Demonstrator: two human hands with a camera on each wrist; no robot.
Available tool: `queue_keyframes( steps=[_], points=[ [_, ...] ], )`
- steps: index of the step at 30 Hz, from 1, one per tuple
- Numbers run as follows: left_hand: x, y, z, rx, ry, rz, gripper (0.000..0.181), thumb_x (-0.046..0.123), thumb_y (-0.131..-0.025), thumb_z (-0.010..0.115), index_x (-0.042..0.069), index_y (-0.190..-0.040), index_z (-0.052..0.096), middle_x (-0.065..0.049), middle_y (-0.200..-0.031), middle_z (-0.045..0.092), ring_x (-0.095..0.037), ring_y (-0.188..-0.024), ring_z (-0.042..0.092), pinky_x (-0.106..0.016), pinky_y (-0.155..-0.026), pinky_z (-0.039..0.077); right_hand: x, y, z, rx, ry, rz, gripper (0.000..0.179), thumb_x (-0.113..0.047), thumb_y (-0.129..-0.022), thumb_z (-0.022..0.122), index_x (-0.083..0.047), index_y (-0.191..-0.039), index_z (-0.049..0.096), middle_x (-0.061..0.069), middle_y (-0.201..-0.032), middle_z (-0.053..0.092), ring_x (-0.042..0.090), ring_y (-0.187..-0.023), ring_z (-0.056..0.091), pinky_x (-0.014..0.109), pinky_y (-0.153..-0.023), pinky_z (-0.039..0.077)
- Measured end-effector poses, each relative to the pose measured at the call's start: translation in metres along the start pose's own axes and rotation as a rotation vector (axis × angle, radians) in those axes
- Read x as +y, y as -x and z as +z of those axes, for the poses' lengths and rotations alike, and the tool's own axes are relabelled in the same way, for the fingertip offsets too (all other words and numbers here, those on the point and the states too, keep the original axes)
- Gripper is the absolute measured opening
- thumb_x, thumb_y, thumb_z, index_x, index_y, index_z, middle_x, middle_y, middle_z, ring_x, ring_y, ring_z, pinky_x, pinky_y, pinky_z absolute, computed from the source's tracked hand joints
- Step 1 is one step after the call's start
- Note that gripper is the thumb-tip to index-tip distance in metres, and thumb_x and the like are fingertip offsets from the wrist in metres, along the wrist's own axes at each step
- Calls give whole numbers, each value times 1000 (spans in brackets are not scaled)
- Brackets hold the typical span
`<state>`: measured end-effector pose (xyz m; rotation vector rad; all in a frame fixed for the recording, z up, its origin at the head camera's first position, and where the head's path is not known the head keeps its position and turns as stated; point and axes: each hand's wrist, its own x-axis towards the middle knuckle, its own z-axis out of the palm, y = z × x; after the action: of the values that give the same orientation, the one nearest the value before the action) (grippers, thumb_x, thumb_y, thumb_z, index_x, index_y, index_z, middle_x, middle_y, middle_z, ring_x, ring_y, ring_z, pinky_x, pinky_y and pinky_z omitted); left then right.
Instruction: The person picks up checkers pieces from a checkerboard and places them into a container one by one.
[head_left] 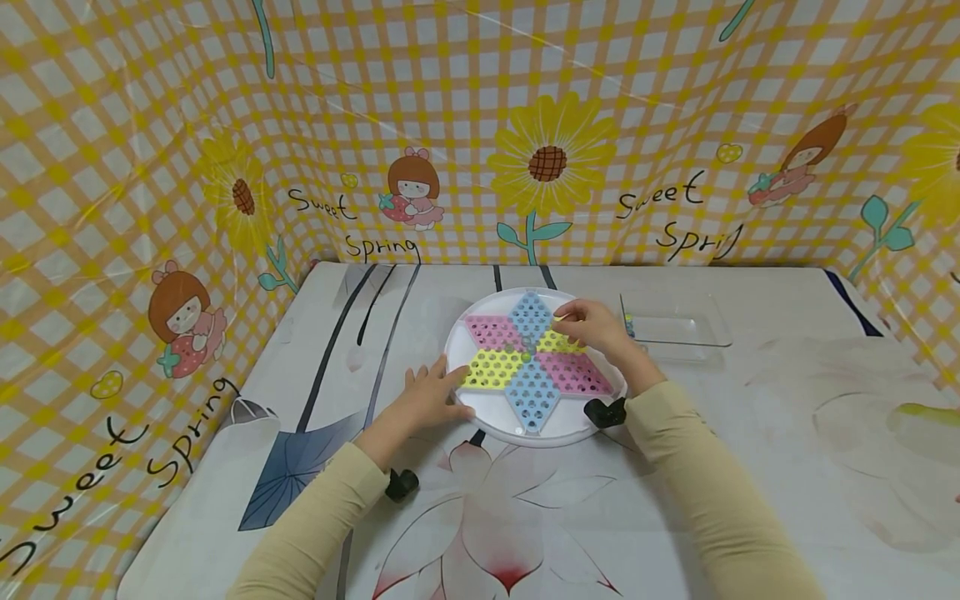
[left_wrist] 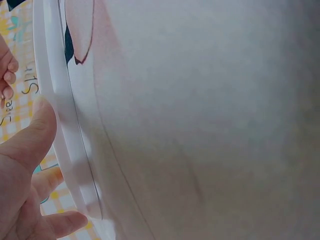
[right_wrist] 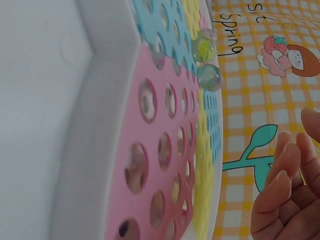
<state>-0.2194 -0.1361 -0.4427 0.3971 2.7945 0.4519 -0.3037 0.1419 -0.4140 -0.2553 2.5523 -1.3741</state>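
A round white Chinese checkers board (head_left: pixel 480 417) with a pink, yellow and blue star of holes lies on the table. A few clear marbles (right_wrist: pixel 209 77) sit at the star's centre, one of them yellow-green inside. My left hand (head_left: pixel 426 398) rests at the board's left rim, fingers spread, thumb (left_wrist: pixel 42 122) against the edge. Above the upper right yellow section, my right hand (head_left: pixel 596 327) has its fingers bent toward the thumb. It pinches what seems a small yellowish marble, mostly hidden by the fingertips; the right wrist view shows only the curled fingers (right_wrist: pixel 282 192).
A clear plastic box (head_left: pixel 678 332) stands right of the board, with several small marbles at its left end. A white strapped item (head_left: pixel 251 425) lies at the table's left edge. Checked cloth (head_left: pixel 450 108) hangs behind and at the sides. Black wrist mounts (head_left: pixel 604 412) jut near the board.
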Motion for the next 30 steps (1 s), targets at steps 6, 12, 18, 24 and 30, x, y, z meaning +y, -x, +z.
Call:
queue_keyframes(
  steps=[6, 12, 18, 24, 30],
  points=[
    [0, 0, 0, -1, -3, -1, 74, 48, -80, 63, 20, -142, 34, -23, -149, 16, -52, -130, 20, -62, -106, 8, -2, -3, 12, -41, -15, -2, 37, -18, -87, 61, 5, -115, 53, 7, -87, 58, 20, -70, 55, 32, -60, 48],
    [0, 0, 1, -1, -3, -4, 74, 48, -80, 63, 20, -142, 34, -23, -149, 16, -52, -130, 20, -62, -106, 8, -4, -4, 23, -92, 16, 13, 33, -16, -87, 60, 3, -113, 55, 6, -85, 55, 18, -68, 52, 29, -59, 46],
    [0, -1, 1, 0, 0, -3, 74, 48, -80, 63, 20, -142, 34, -23, -149, 16, -52, -130, 20, -61, -106, 8, -6, -4, 32, -119, 84, -1, 29, -15, -85, 61, 2, -109, 59, 6, -80, 54, 14, -66, 47, 24, -60, 41],
    [-1, -1, 1, 3, -9, -1, 74, 48, -80, 63, 20, -142, 35, -23, -149, 17, -51, -130, 21, -61, -106, 9, -4, -6, 39, -158, 141, 44, 32, -17, -86, 61, 0, -112, 58, 6, -80, 52, 13, -64, 49, 23, -58, 41],
    [-1, -1, 1, 5, -10, 1, 74, 49, -80, 63, 20, -142, 35, -23, -149, 17, -52, -129, 22, -62, -106, 9, -7, -6, 44, -166, 207, 67, 33, -16, -85, 63, -1, -115, 59, 9, -87, 53, 13, -66, 49, 21, -59, 41]
  ],
)
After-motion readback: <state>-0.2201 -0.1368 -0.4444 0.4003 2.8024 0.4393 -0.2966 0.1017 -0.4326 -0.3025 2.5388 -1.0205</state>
